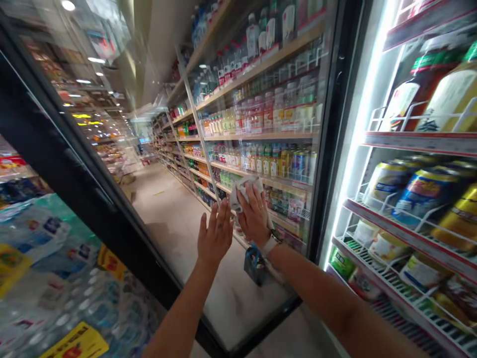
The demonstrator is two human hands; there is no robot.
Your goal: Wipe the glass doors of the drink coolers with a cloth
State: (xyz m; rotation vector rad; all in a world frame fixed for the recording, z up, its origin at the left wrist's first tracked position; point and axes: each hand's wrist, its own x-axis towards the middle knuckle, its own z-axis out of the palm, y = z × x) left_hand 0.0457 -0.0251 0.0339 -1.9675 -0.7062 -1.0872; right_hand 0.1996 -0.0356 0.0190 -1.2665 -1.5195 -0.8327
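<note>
My right hand [254,211] presses a crumpled white cloth [237,195] flat against the glass of an open cooler door [331,144]. A watch or bracelet [274,241] sits on the right wrist. To its left, my left hand [215,236] is raised close to the glass, with fingers extended and nothing in them; whether it touches the pane I cannot tell. Shelves of bottled drinks [279,107] and a pale aisle floor [156,204] show in or through the glass.
The lit cooler at right has wire-fronted shelves [410,141] with bottles and cans [423,194]. Wrapped packs of water bottles [97,298] with yellow signs [76,343] stand at lower left, beside the door's black frame [122,223]. A dark basket-like object [254,267] shows in the glass below my hands.
</note>
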